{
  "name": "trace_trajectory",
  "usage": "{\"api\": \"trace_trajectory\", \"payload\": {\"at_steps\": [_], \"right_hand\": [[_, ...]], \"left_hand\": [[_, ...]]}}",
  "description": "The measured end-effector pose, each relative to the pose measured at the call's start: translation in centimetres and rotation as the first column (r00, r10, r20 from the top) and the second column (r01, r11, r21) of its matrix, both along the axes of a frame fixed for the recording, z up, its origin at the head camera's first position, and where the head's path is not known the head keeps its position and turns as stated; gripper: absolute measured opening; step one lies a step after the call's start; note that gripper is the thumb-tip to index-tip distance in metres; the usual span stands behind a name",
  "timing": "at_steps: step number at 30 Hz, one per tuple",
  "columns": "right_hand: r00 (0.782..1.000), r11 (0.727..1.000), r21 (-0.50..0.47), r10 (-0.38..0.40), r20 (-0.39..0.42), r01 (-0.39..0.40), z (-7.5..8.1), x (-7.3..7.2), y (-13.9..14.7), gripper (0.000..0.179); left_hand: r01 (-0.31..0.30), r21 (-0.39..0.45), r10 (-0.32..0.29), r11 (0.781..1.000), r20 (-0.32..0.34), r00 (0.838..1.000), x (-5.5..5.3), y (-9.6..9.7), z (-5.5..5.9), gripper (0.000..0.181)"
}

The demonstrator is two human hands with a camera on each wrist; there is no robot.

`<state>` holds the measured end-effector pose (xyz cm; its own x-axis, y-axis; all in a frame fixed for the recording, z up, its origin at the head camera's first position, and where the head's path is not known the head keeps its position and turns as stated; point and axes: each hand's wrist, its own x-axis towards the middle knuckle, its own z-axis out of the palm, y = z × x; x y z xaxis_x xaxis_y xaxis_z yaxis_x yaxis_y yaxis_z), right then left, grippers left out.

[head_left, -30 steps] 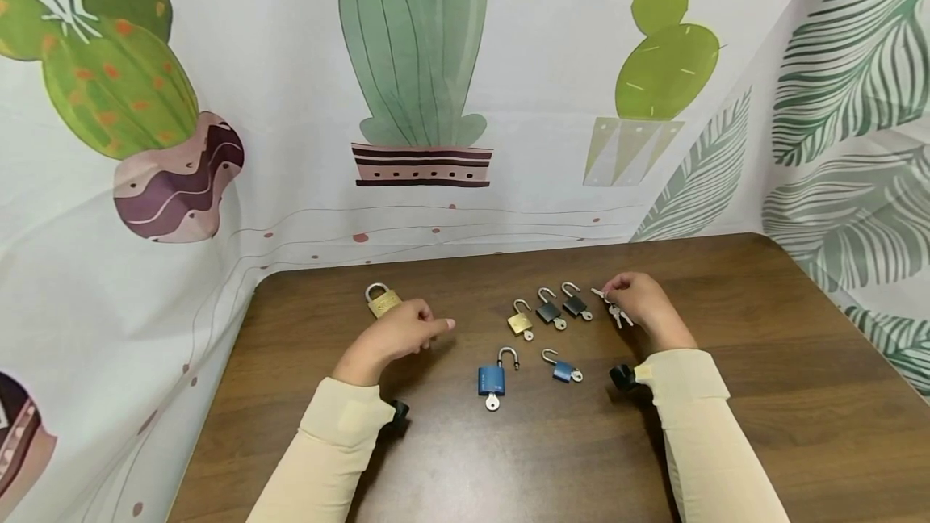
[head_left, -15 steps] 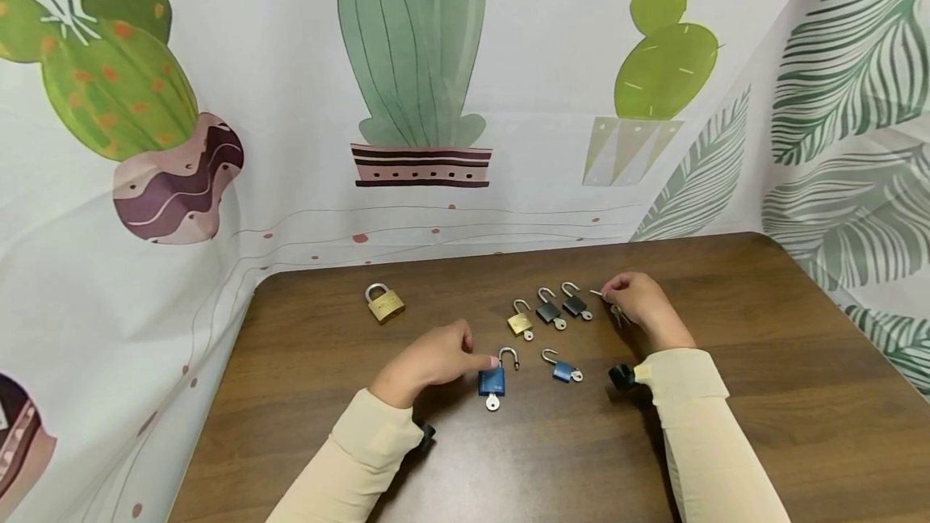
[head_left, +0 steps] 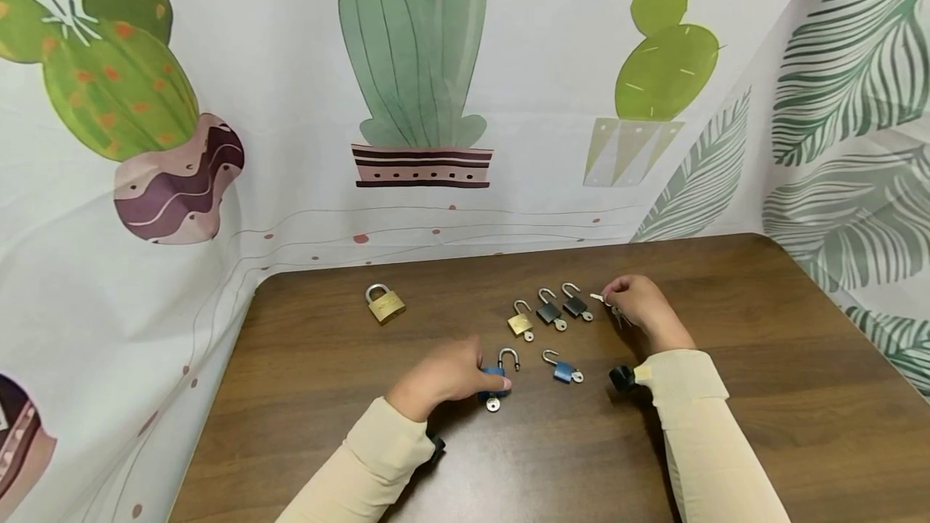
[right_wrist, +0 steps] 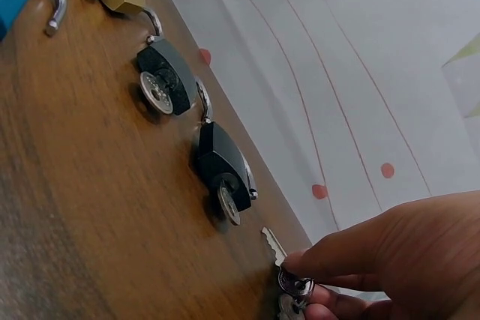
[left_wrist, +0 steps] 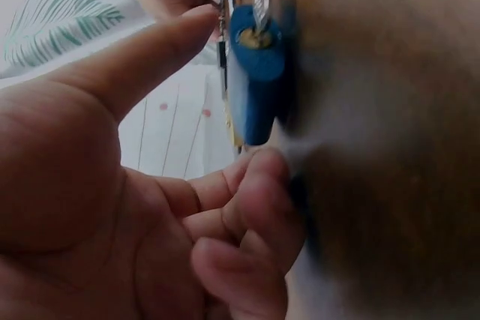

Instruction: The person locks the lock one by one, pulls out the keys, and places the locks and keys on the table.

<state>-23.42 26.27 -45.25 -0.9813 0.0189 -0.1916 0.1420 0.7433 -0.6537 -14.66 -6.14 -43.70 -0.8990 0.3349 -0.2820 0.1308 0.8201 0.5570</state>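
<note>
My left hand [head_left: 446, 378] is at the large blue padlock [left_wrist: 255, 95], whose shackle stands unlocked and whose key [left_wrist: 261, 1] sits in the keyhole. In the left wrist view the thumb reaches along one side of the lock, and the bent fingers lie near its other end; a gap shows between them and the body. At the right, my right hand [head_left: 639, 301] pinches a ring of small keys [right_wrist: 294, 286] between thumb and fingers, just beyond the black padlock [right_wrist: 221, 162]. One key [right_wrist: 273, 245] sticks out ahead of the thumb.
A small brass padlock [head_left: 520, 324], another black padlock [head_left: 549, 312] and a small blue padlock [head_left: 563, 372] lie unlocked with keys inserted. Back left is a larger brass padlock [head_left: 387, 307] with its shackle closed. A cactus-print cloth [head_left: 545, 208] hangs behind the wooden table [head_left: 567, 458].
My left hand has left the large brass padlock and moved right and nearer to me, onto the blue padlock. The right hand stays put with the keys, which have shifted slightly.
</note>
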Motion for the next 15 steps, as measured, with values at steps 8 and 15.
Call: {"api": "trace_trajectory", "payload": {"at_steps": [8,15], "right_hand": [[1.000,1.000,-0.007,-0.004,-0.002,0.004,0.05,-0.05,-0.11,0.017],[1.000,1.000,0.026,-0.013,-0.019,0.013,0.00,-0.07,-0.19,0.019]], "left_hand": [[0.017,-0.056,-0.021,0.998,-0.072,0.997,0.17,0.84,-0.32,0.044],[0.021,-0.107,-0.031,0.994,-0.093,0.995,0.31,1.07,-0.48,0.048]]}}
